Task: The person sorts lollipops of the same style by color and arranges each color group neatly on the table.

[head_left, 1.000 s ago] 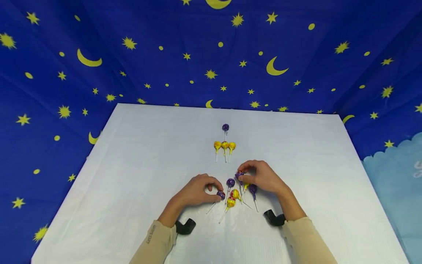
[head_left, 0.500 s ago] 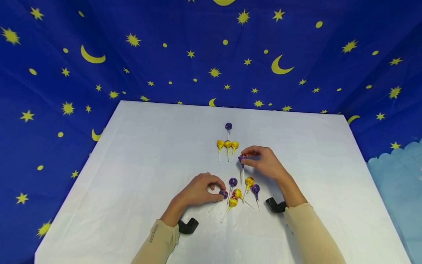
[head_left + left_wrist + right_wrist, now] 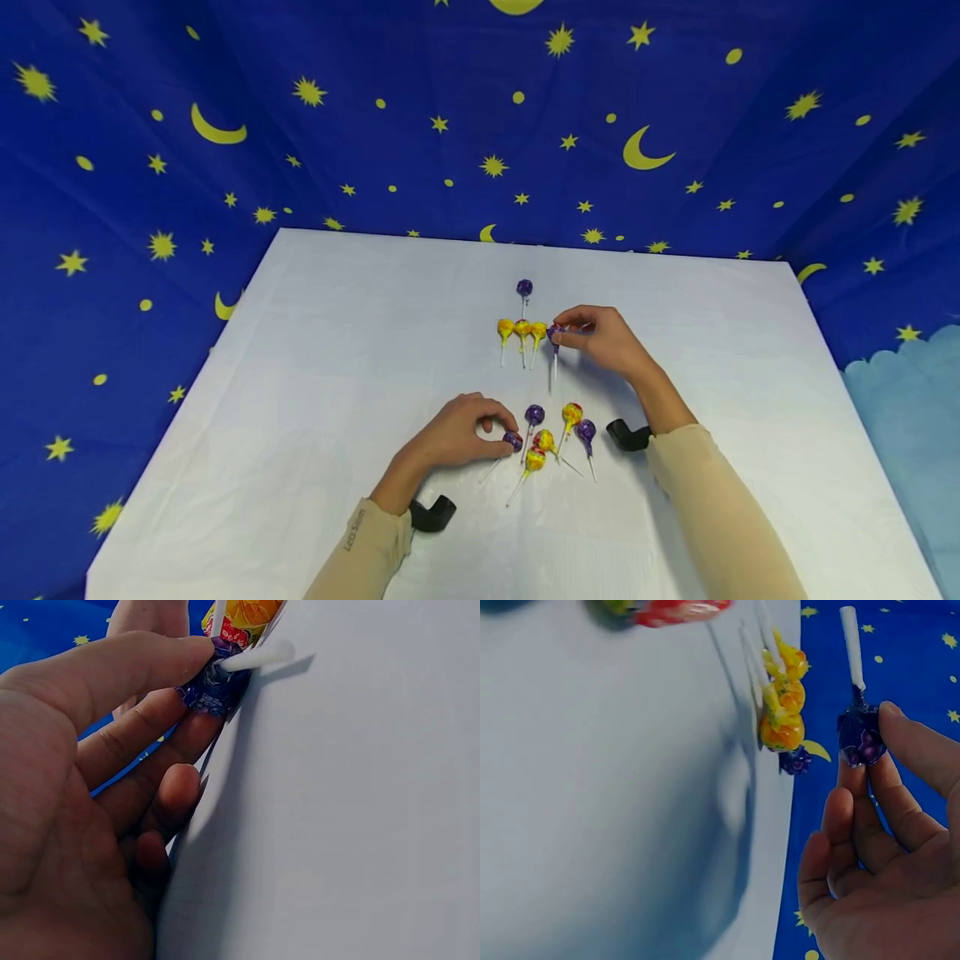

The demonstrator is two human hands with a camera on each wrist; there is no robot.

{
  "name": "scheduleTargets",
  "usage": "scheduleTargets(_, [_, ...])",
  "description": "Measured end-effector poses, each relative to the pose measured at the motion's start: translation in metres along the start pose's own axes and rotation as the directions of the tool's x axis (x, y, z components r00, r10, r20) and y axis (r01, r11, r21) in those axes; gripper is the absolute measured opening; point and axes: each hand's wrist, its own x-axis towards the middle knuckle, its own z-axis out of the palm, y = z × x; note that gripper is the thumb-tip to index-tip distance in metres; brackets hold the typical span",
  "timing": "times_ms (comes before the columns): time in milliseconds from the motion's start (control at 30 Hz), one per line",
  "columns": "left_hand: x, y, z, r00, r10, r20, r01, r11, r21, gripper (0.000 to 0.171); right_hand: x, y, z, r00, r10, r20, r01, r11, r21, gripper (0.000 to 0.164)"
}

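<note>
My right hand point(image 3: 606, 340) pinches a purple lollipop point(image 3: 861, 733) by its wrapped head between thumb and fingers, its white stick pointing toward me. It is just right of three yellow lollipops point(image 3: 522, 330) lying in a row, with one purple lollipop point(image 3: 524, 287) above the middle one. Nearer to me, my left hand point(image 3: 463, 432) pinches another purple lollipop point(image 3: 214, 682) at its head, thumb on one side and fingertips on the other, low at the table surface. Beside it lies a loose group of yellow lollipops point(image 3: 535, 459) and purple lollipops point(image 3: 586, 430).
The white table point(image 3: 360, 333) carries everything. A blue cloth point(image 3: 450, 125) with yellow stars and moons hangs behind and beside it, and a light blue cloth point(image 3: 907, 417) is at the right. Black curved pieces point(image 3: 433, 514) sit at both wrists.
My right hand has lifted a purple lollipop out of the near group and carried it away from me, up beside the yellow row. The left hand has stayed at its purple lollipop.
</note>
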Motion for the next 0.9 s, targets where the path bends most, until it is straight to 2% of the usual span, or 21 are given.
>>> scheduleTargets(133, [0.0,0.0,0.0,1.0,-0.006,-0.004,0.006,1.0,0.001,0.019,0.009,-0.002,-0.002,0.999,0.032,0.012,-0.032,0.999,0.033,0.032])
scheduleTargets(367, [-0.001,-0.001,0.0,1.0,-0.004,-0.006,0.004,1.0,0.005,0.02,0.028,0.0,-0.004,0.999,0.04,0.001,-0.04,0.999,0.026,0.034])
scheduleTargets(567, [0.0,-0.001,0.001,1.0,0.004,-0.003,-0.004,1.0,-0.012,0.019,0.043,0.002,-0.01,0.995,0.102,-0.008,-0.101,0.993,0.054,0.035])
scheduleTargets(900, [-0.001,-0.001,0.001,1.0,-0.016,-0.016,0.015,1.0,-0.021,0.019,0.07,0.002,-0.013,0.988,0.152,-0.011,-0.15,0.983,0.108,0.035])
